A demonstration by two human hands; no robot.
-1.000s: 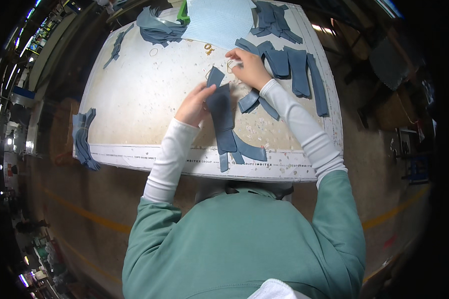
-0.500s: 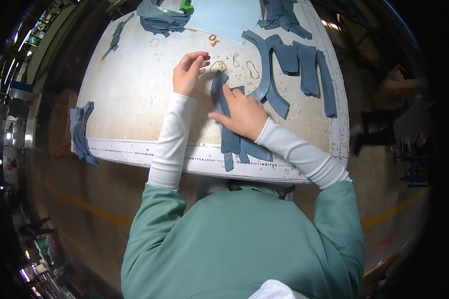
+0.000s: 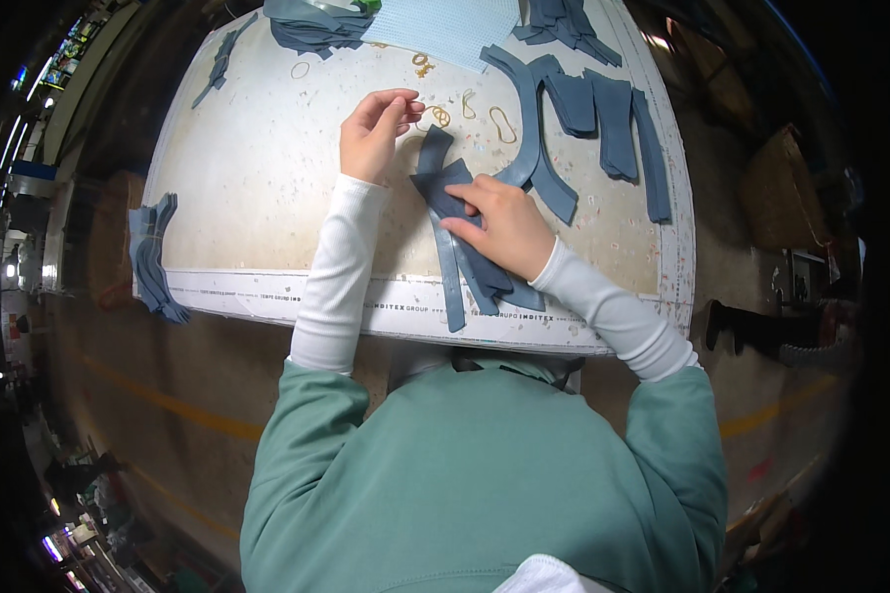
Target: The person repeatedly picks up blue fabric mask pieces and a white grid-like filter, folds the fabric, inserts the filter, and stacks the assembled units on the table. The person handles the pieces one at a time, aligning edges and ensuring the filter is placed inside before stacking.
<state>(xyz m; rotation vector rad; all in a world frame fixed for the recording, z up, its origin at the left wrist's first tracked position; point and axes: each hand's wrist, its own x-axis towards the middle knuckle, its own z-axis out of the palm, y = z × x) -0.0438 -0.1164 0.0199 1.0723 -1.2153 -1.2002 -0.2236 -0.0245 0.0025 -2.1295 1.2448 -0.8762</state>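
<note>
While the pale, speckled bench (image 3: 267, 188) carries everything, the largest things on it are the blue-grey fabric strips: a row of long curved pieces (image 3: 603, 119) lies toward the far right, another heap (image 3: 311, 25) sits at the far edge beside a light blue sheet (image 3: 455, 25), and a few more strips (image 3: 153, 257) hang over the near left edge. At the middle lies a small stack of strips (image 3: 460, 232), crossed over one another and reaching down to the near edge. The right hand (image 3: 504, 227) lies flat and spread on this stack, pressing it to the bench. The left hand (image 3: 376, 133) is raised just beyond it, thumb and fingertips pinched narrowly; it seems to hold a thin rubber band, though that is too fine to tell for sure. More rubber bands (image 3: 485, 117) lie scattered near it. Judging by this, the stack is being gathered for bundling, which would call for lifting its end and looping a band around it.
</note>
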